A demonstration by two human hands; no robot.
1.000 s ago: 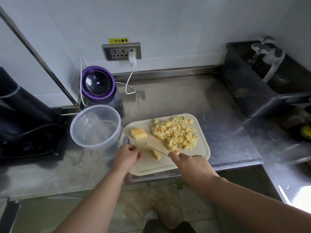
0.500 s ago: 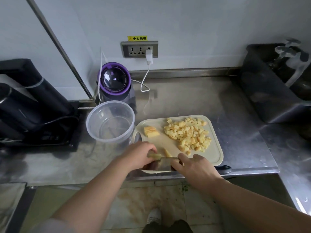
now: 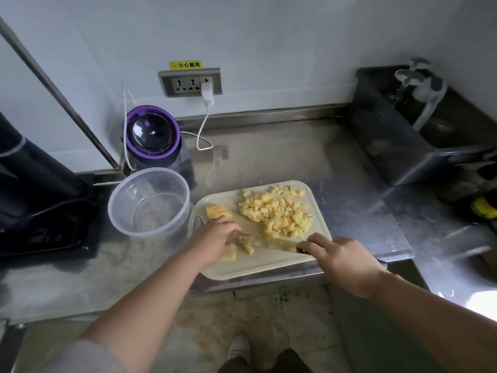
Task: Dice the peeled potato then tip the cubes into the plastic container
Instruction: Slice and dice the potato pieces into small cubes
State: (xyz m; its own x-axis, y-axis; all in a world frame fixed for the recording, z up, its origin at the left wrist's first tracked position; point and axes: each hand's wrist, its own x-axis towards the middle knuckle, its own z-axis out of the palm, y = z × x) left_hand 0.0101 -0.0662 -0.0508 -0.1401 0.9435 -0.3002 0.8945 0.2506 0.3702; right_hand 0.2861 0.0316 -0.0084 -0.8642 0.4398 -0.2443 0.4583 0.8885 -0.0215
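A pale cutting board (image 3: 269,265) lies on the steel counter. A heap of potato cubes (image 3: 277,212) covers its far right part. A sliced potato chunk (image 3: 216,212) sits at its far left. My left hand (image 3: 215,239) presses down on a potato piece (image 3: 228,255) at the board's near left. My right hand (image 3: 341,258) grips a knife (image 3: 271,243) whose blade lies across freshly cut bits (image 3: 246,244) beside my left fingers. The clear plastic container (image 3: 149,201) stands empty just left of the board.
A purple-lidded appliance (image 3: 152,135) stands behind the container, its white cable running to a wall socket (image 3: 192,82). A dark machine (image 3: 32,184) fills the left. A grey bin (image 3: 419,125) with glassware sits at the right. The counter edge runs just below the board.
My left hand moved onto a potato piece at the board's near left. The knife swung over to it and now lies across newly cut bits. The camera view shifted slightly.
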